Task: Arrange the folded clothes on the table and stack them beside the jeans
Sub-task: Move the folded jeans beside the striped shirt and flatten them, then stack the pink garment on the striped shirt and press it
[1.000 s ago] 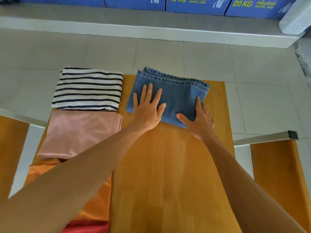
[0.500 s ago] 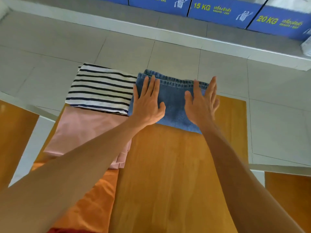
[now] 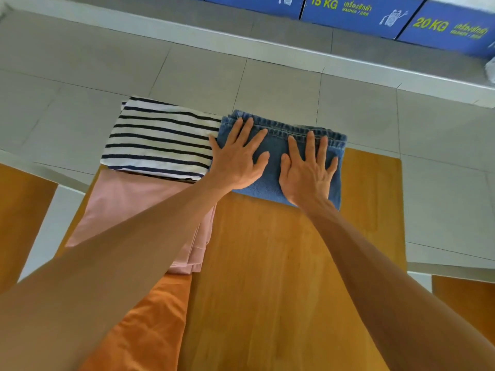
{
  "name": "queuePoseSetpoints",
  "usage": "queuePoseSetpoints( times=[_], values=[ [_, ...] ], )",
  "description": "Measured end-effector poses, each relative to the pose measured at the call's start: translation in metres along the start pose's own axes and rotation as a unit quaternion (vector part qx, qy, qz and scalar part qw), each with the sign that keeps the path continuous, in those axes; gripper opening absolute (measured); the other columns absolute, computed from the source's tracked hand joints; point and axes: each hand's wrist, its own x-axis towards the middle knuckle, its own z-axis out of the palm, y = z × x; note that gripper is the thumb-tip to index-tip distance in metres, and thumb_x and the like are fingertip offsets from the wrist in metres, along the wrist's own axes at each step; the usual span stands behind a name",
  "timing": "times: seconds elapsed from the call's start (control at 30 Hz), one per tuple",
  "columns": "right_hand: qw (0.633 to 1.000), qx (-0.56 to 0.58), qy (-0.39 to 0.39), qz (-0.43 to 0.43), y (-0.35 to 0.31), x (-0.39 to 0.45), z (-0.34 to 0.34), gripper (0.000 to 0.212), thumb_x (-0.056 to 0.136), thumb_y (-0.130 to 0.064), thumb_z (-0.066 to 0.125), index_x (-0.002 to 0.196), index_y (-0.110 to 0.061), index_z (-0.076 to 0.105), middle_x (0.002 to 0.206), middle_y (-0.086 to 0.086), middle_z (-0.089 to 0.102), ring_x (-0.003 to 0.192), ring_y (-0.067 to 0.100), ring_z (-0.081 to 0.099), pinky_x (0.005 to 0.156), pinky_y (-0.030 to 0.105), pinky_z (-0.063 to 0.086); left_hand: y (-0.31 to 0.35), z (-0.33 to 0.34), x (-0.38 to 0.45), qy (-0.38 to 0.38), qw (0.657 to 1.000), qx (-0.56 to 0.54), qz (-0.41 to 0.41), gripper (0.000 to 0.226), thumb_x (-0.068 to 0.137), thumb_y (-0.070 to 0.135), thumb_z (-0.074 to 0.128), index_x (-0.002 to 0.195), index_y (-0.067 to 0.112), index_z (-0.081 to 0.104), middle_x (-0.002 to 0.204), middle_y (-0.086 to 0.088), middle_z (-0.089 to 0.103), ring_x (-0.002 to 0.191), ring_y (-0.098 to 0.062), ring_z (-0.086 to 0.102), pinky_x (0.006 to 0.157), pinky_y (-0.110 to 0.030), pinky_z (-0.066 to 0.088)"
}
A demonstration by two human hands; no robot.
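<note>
Folded blue jeans [image 3: 273, 145] lie at the far edge of the wooden table [image 3: 267, 277]. My left hand [image 3: 237, 159] rests flat on their left half, fingers spread. My right hand [image 3: 308, 170] lies flat on their right half, fingers spread too. Neither hand grips anything. Touching the jeans on the left is a folded black-and-white striped shirt [image 3: 160, 140]. Nearer to me along the table's left side lie a folded pink garment [image 3: 134, 207] and then an orange garment [image 3: 139, 325], both partly hidden by my left forearm.
Wooden chair backs stand at the left [image 3: 21, 218] and the lower right [image 3: 463, 298]. Grey tiled floor [image 3: 267, 89] lies beyond the table. Blue boxes [image 3: 356, 9] marked 15 KG and 20 KG line the far wall.
My right hand has moved from the jeans' right edge onto their top and now lies flat. The jeans sit farther left, against the striped shirt. My view has tilted.
</note>
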Motion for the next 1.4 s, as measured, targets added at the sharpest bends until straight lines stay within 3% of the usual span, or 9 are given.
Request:
queuePoseSetpoints(
  times=[0.2, 0.4, 0.53, 0.63, 0.8, 0.93, 1.1, 1.2, 1.4],
  values=[
    [1.000, -0.002, -0.027, -0.008, 0.001, 0.000, -0.007, 0.058, 0.105, -0.050, 0.016, 0.160, -0.033, 0.014, 0.170, 0.006, 0.000, 0.155, 0.034, -0.011, 0.119, 0.068, 0.004, 0.012, -0.020, -0.007, -0.043, 0.999, 0.007, -0.016, 0.065, 0.097, 0.052, 0.031, 0.156, 0.028, 0.018, 0.167, -0.003, 0.004, 0.153, -0.025, -0.005, 0.115, -0.068, 0.003],
    [0.997, 0.024, -0.077, 0.005, -0.008, 0.000, -0.026, 0.056, 0.106, -0.044, 0.023, 0.160, -0.029, 0.018, 0.169, 0.007, -0.005, 0.154, 0.033, -0.013, 0.117, 0.071, 0.001, 0.023, -0.041, -0.072, -0.034, 0.995, -0.083, -0.035, 0.064, 0.098, 0.038, 0.044, 0.156, 0.023, 0.022, 0.166, -0.008, 0.008, 0.153, -0.024, -0.004, 0.119, -0.061, 0.005],
    [0.992, 0.121, 0.021, -0.025, -0.045, -0.040, -0.040, 0.050, 0.107, -0.042, 0.028, 0.150, -0.021, 0.041, 0.167, 0.011, 0.017, 0.155, 0.030, 0.009, 0.118, 0.062, 0.007, -0.004, -0.051, -0.122, 0.003, 0.986, -0.139, -0.097, 0.060, 0.096, 0.029, 0.048, 0.153, 0.021, 0.031, 0.164, -0.006, 0.017, 0.154, -0.023, 0.004, 0.120, -0.058, 0.013],
    [0.978, 0.191, 0.061, -0.049, -0.078, -0.078, -0.042, 0.045, 0.107, -0.042, 0.032, 0.139, -0.020, 0.054, 0.157, 0.010, 0.039, 0.142, 0.030, 0.035, 0.114, 0.055, 0.024, -0.027, -0.062, -0.155, 0.049, 0.974, -0.175, -0.138, 0.055, 0.093, 0.023, 0.052, 0.148, 0.018, 0.042, 0.158, -0.007, 0.034, 0.151, -0.025, 0.019, 0.117, -0.054, 0.027],
    [0.958, 0.277, 0.002, -0.078, -0.114, -0.134, -0.030, 0.045, 0.105, -0.043, 0.031, 0.133, -0.015, 0.053, 0.129, 0.009, 0.058, 0.116, 0.028, 0.054, 0.095, 0.050, 0.047, -0.060, -0.078, -0.208, 0.073, 0.954, -0.192, -0.220, 0.048, 0.096, 0.025, 0.053, 0.143, 0.021, 0.047, 0.152, -0.003, 0.044, 0.141, -0.027, 0.038, 0.115, -0.045, 0.033],
    [0.956, 0.284, -0.064, -0.033, -0.128, -0.170, -0.024, 0.057, 0.099, -0.053, 0.020, 0.121, -0.012, 0.053, 0.119, 0.013, 0.058, 0.106, 0.032, 0.058, 0.089, 0.056, 0.050, -0.082, -0.093, -0.249, 0.090, 0.933, -0.223, -0.268, 0.046, 0.095, 0.022, 0.055, 0.140, 0.018, 0.050, 0.146, -0.004, 0.049, 0.133, -0.026, 0.047, 0.108, -0.037, 0.038],
    [0.973, 0.200, -0.114, 0.019, -0.143, -0.189, -0.028, 0.060, 0.105, -0.053, 0.020, 0.141, -0.012, 0.044, 0.136, 0.018, 0.054, 0.122, 0.039, 0.054, 0.103, 0.054, 0.042, -0.122, -0.108, -0.278, 0.086, 0.910, -0.247, -0.321, 0.046, 0.094, 0.021, 0.054, 0.139, 0.015, 0.049, 0.145, -0.007, 0.049, 0.133, -0.027, 0.046, 0.104, -0.035, 0.039],
    [0.973, 0.166, -0.143, 0.072, -0.157, -0.184, -0.024, 0.063, 0.105, -0.054, 0.020, 0.143, -0.009, 0.044, 0.139, 0.018, 0.054, 0.126, 0.038, 0.053, 0.105, 0.052, 0.039, -0.155, -0.113, -0.280, 0.073, 0.908, -0.238, -0.337, 0.040, 0.095, 0.022, 0.053, 0.133, 0.011, 0.052, 0.135, -0.010, 0.057, 0.123, -0.028, 0.054, 0.092, -0.032, 0.042],
    [0.893, 0.337, -0.211, 0.210, -0.181, -0.169, -0.004, 0.089, 0.093, -0.073, 0.036, 0.145, 0.000, 0.041, 0.145, 0.021, 0.048, 0.128, 0.040, 0.051, 0.105, 0.054, 0.046, -0.199, -0.099, -0.261, 0.021, 0.906, -0.268, -0.327, 0.033, 0.096, 0.028, 0.050, 0.123, 0.010, 0.056, 0.115, -0.009, 0.064, 0.106, -0.028, 0.061, 0.078, -0.031, 0.043]
  ],
)
